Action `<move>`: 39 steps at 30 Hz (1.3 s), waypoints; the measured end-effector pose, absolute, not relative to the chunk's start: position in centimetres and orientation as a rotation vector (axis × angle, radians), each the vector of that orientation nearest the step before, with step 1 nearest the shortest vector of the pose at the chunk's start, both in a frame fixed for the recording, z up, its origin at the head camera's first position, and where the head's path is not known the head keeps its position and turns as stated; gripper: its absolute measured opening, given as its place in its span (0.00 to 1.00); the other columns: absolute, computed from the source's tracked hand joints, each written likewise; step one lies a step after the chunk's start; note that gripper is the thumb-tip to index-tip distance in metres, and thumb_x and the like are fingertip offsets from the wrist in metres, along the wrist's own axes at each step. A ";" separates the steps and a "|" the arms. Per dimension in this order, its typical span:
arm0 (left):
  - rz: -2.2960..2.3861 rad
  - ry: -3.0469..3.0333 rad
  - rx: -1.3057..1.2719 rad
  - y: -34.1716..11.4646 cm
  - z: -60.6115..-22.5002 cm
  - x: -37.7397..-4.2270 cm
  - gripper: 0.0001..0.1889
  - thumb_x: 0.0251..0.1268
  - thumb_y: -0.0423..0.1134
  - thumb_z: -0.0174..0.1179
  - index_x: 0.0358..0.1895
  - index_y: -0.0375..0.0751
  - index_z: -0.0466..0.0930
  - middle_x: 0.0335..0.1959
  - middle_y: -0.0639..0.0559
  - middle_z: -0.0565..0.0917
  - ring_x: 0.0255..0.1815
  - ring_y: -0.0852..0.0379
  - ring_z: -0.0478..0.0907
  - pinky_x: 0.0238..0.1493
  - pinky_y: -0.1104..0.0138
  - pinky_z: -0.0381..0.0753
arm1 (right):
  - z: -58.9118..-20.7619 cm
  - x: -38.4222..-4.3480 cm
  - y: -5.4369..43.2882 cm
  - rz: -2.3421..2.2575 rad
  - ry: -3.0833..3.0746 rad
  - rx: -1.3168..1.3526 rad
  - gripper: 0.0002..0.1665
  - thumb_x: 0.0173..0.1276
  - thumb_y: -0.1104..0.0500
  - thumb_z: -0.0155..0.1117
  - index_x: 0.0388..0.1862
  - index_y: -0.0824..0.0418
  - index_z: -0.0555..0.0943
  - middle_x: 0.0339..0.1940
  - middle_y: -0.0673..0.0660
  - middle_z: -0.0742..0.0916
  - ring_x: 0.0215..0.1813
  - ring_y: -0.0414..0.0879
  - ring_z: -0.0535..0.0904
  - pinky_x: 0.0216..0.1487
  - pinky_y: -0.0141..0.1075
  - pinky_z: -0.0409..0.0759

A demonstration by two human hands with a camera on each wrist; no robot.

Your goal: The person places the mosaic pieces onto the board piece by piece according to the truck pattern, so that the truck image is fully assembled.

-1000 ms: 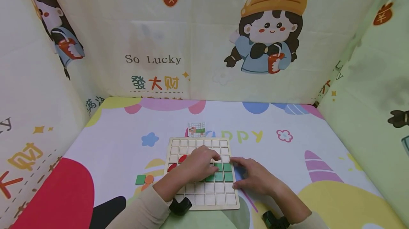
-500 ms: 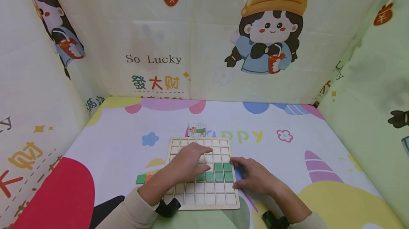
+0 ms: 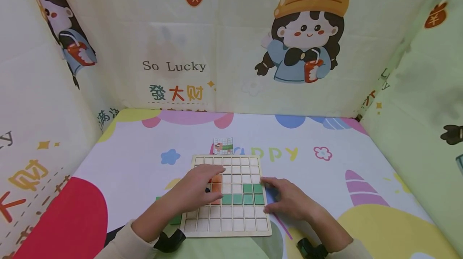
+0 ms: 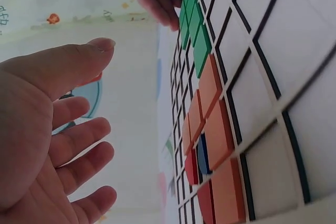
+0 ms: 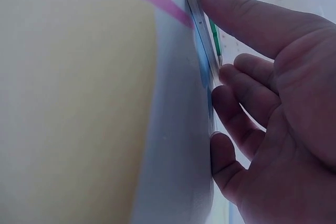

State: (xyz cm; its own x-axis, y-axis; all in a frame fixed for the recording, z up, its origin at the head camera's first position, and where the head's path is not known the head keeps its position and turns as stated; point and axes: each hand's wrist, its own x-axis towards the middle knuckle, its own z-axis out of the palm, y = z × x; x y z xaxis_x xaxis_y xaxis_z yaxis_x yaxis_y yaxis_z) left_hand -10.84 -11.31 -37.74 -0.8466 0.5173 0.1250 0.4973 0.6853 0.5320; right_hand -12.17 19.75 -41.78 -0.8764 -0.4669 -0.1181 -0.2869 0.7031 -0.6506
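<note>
A wooden grid board (image 3: 244,225) lies on the printed tabletop, with green square tiles (image 3: 247,199) in its right-hand cells. Orange tiles (image 4: 218,124) fill cells on the left side, beside red pieces (image 4: 206,200) and a dark blue one (image 4: 203,153). Over that left part hovers my left hand (image 3: 197,186), thumb and fingers spread and relaxed, nothing in its grasp. My right hand (image 3: 289,199) rests at the board's right edge, its thumb and fingertips touching the rim. In the head view the left hand and forearm hide part of the board's left side.
A small printed pattern card (image 3: 223,146) sits behind the board. Loose green tiles (image 3: 176,219) lie left of the board, partly covered by the left forearm. A printed curtain (image 3: 231,42) encloses the table at the back and sides.
My left hand has moved left across the board, uncovering orange tiles and a row of green ones. The right hand has stayed at the edge.
</note>
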 end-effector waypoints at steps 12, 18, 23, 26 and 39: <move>0.846 2.912 0.764 -13.7 -38.2 -9.9 0.33 0.57 0.44 0.75 0.66 0.39 0.76 0.62 0.46 0.79 0.65 0.43 0.72 0.59 0.45 0.75 | -42.0 -12.4 19.8 -0.952 2.622 -0.618 0.48 0.52 0.49 0.82 0.70 0.62 0.73 0.63 0.59 0.80 0.63 0.57 0.74 0.63 0.58 0.68; 0.804 2.952 0.705 -14.6 -38.1 -9.4 0.35 0.56 0.45 0.75 0.67 0.38 0.75 0.61 0.47 0.79 0.64 0.45 0.72 0.60 0.47 0.74 | -41.9 -12.4 19.9 -0.944 2.627 -0.615 0.48 0.52 0.50 0.82 0.71 0.61 0.73 0.63 0.59 0.80 0.64 0.57 0.73 0.64 0.58 0.68; 0.796 2.982 0.672 -15.4 -38.0 -9.0 0.36 0.53 0.43 0.77 0.66 0.39 0.75 0.60 0.48 0.80 0.63 0.45 0.73 0.60 0.47 0.74 | -41.9 -12.4 19.9 -0.943 2.629 -0.613 0.48 0.52 0.50 0.82 0.71 0.61 0.73 0.63 0.59 0.80 0.64 0.57 0.73 0.64 0.58 0.68; 0.802 2.996 0.679 -16.1 -38.2 -8.7 0.35 0.52 0.42 0.77 0.66 0.39 0.76 0.59 0.48 0.81 0.62 0.45 0.74 0.59 0.48 0.75 | -41.9 -12.4 19.8 -0.939 2.633 -0.606 0.48 0.52 0.49 0.82 0.70 0.61 0.73 0.63 0.59 0.80 0.64 0.57 0.73 0.64 0.58 0.68; 0.741 3.006 0.547 -18.8 -38.7 -7.1 0.40 0.47 0.46 0.80 0.67 0.44 0.76 0.56 0.53 0.81 0.62 0.48 0.72 0.54 0.51 0.80 | -42.0 -12.3 19.7 -0.942 2.620 -0.577 0.48 0.52 0.49 0.82 0.71 0.59 0.73 0.63 0.58 0.80 0.63 0.55 0.74 0.64 0.58 0.68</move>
